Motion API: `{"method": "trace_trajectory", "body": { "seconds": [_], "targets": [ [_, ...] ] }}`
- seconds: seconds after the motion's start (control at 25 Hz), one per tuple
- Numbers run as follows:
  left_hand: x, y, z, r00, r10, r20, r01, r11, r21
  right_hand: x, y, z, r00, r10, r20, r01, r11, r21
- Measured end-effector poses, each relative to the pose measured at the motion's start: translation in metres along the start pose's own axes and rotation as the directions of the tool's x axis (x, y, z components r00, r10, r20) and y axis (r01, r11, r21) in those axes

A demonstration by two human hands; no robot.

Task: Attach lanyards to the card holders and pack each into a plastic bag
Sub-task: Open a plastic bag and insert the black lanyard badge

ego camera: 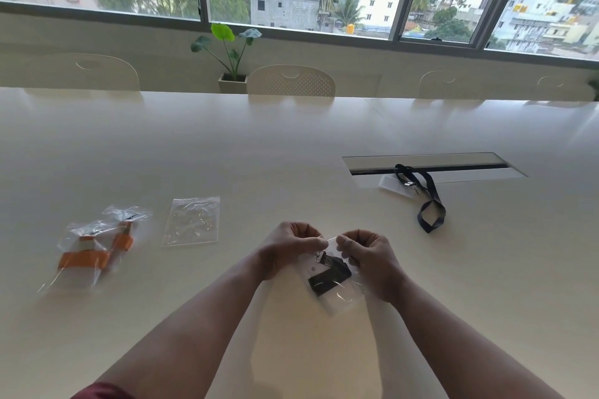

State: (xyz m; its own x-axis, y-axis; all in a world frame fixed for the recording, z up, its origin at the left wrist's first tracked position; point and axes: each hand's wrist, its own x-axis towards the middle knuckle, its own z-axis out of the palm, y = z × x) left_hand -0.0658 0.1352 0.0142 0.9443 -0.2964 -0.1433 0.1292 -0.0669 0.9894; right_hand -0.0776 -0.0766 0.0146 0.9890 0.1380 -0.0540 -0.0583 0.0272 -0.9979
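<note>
Two bare forearms reach in from the bottom edge, uncovered from elbow to wrist. No watch, ring or bracelet shows on the left hand point(285, 248) or the right hand point(369, 257). A dark red sleeve point(103, 391) edge shows at the lower left.

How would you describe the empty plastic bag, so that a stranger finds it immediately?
Start at the white table and look left of the person's hands. The empty plastic bag lies flat there, right of two packed bags. Unlike those, it shows no orange lanyard inside, only clear film.
</note>
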Motion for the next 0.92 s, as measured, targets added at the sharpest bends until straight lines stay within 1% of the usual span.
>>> {"method": "trace_trajectory", "body": {
  "seconds": [0.16,0.32,0.52,0.64,0.92],
  "targets": [
    [-0.0006,-0.0006,0.0007,1.000,0.010,0.029,-0.010,1.000,0.010,0.0016,0.0020,0.0008,1.000,0.010,-0.005,-0.010,1.000,0.002],
    [-0.0031,0.0009,0.0002,0.996,0.031,0.081,-0.030,0.999,-0.016,0.0024,0.0038,0.0008,1.000,0.017,0.016,-0.017,1.000,-0.017],
    [-0.0038,0.0010,-0.0009,0.993,0.052,0.110,-0.043,0.995,-0.085,0.0042,0.0036,0.0008,0.996,0.062,0.059,-0.067,0.993,0.092],
    [-0.0038,0.0012,-0.0011,0.991,0.068,0.116,-0.058,0.995,-0.084,0.0031,0.0021,0.0002,0.995,0.065,0.077,-0.070,0.996,0.063],
    [-0.0039,0.0020,-0.0009,0.991,0.065,0.114,-0.055,0.994,-0.091,0.0035,-0.0036,-0.0002,0.994,0.085,0.067,-0.087,0.996,0.035]
  ]
}}
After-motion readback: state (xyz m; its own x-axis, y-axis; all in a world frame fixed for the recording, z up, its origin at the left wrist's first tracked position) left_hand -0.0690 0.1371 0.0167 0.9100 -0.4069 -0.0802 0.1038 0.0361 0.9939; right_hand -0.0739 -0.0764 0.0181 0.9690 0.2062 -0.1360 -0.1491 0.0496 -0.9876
